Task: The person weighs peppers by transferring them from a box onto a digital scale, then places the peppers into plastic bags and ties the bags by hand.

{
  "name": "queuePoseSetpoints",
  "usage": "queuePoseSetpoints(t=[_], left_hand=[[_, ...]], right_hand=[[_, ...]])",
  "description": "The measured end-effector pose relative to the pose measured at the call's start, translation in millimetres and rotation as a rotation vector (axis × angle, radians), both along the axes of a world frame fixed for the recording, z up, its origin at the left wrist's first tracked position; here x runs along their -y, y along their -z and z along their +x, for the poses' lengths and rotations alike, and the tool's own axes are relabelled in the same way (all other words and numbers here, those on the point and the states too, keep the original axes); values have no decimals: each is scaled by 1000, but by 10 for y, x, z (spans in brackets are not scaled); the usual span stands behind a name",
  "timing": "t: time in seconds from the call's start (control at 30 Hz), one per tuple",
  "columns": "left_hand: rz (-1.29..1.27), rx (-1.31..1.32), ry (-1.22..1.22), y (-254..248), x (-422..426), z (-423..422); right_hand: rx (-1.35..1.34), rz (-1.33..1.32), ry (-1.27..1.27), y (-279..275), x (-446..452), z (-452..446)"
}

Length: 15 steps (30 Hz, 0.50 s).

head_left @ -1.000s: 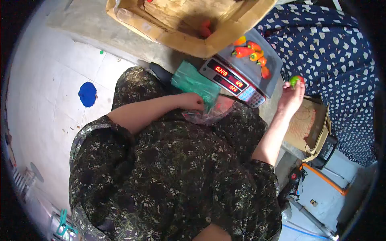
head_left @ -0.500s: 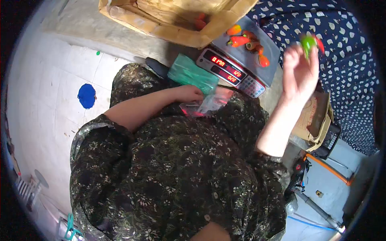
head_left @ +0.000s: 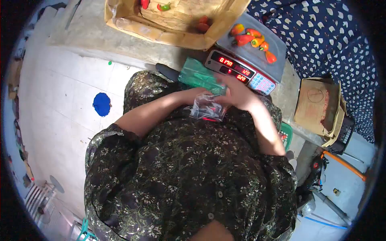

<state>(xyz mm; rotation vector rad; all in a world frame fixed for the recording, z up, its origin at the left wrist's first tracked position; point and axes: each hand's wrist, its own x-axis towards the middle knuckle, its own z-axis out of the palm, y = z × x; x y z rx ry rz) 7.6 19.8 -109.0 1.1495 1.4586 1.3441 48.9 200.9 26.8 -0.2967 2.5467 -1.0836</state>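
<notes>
A small clear plastic bag (head_left: 207, 107) with something red in it lies at my lap. My left hand (head_left: 197, 96) is closed at its upper edge, its fingers partly covered by the plastic. My right hand (head_left: 238, 94) is just right of the bag, fingers and thumb apart, slightly blurred; no pepper shows in it. Beneath its fingertips is a folded stack of green plastic bags (head_left: 198, 76). Past them stands a digital scale (head_left: 231, 66) with lit red numbers. Several red and orange peppers (head_left: 244, 39) lie on its grey pan (head_left: 277, 56).
A cardboard box (head_left: 161, 36) at the top holds a few red and green peppers (head_left: 164, 7). Right of me are another carton (head_left: 315, 102), a green basket (head_left: 286, 134) and a dark patterned cloth (head_left: 309, 36). A blue patch (head_left: 102, 104) marks the floor at left.
My right hand has come down from the upper right, where it held a green and a red pepper, to beside the clear bag. The view has shifted, showing more of the box.
</notes>
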Motion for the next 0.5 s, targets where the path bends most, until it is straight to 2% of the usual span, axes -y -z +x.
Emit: queuePoseSetpoints(t=[0.03, 0.1, 0.13, 0.3, 0.33, 0.37, 0.4, 0.43, 0.47, 0.5], left_hand=[[-106, 67, 26, -43, 0, -5], [-325, 195, 81, -106, -28, 11], [-299, 168, 45, -102, -20, 26], [-226, -49, -139, -303, 21, -47], [-194, -93, -304, -366, 11, -39], [-180, -88, -386, -437, 2, -88], [-165, -88, -469, -562, -15, -134], [-150, -84, -551, -630, -30, -171], [-122, 12, -552, -615, -61, -245], [-59, -39, -557, -639, -97, -340]], right_hand=[[100, 37, 34, 86, -44, 157], [234, -130, 46, 301, -62, 394], [298, -217, 50, 361, -58, 480], [169, -201, 115, 257, -52, 524], [147, -161, 115, 192, -79, 461], [126, -123, 118, 181, -98, 427], [155, -251, 166, 234, -117, 441], [149, -265, 167, 283, -109, 445], [141, -279, 166, 334, -96, 442], [133, -290, 166, 391, -83, 436]])
